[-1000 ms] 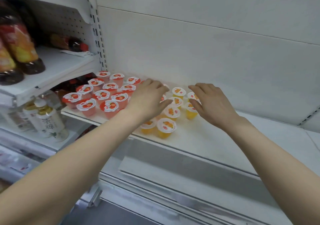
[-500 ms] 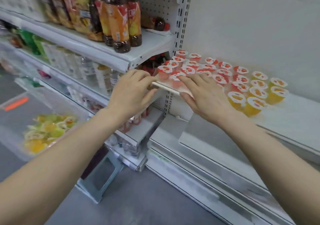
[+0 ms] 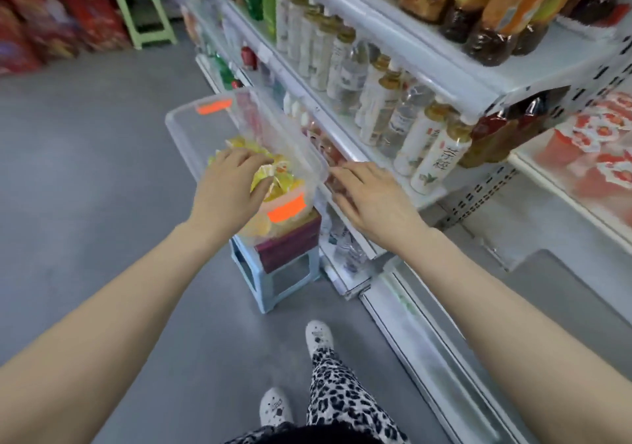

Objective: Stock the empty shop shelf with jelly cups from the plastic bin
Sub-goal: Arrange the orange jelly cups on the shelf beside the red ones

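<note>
- The plastic bin (image 3: 191,125) sits at centre frame on a dark box (image 3: 290,242) atop a pale blue stool (image 3: 260,283). Its long axis runs from centre toward the upper left, alongside the shelving.
- The yellow jelly cups (image 3: 278,178) are heaped at the bin's near end, directly under the left hand (image 3: 227,188).
- The left fingers (image 3: 246,156) bend down onto the heap with the thumb spread. Whether they have closed on a cup cannot be told.
- The right hand (image 3: 374,200) hovers just right of the bin's rim, fingers (image 3: 345,173) straight and spread, holding nothing.
- The left hand is nearer, so the pick is probably its job.
- The shelf (image 3: 533,173) being stocked lies at the right edge, already carrying red cups (image 3: 602,142), well apart from the bin.
</note>
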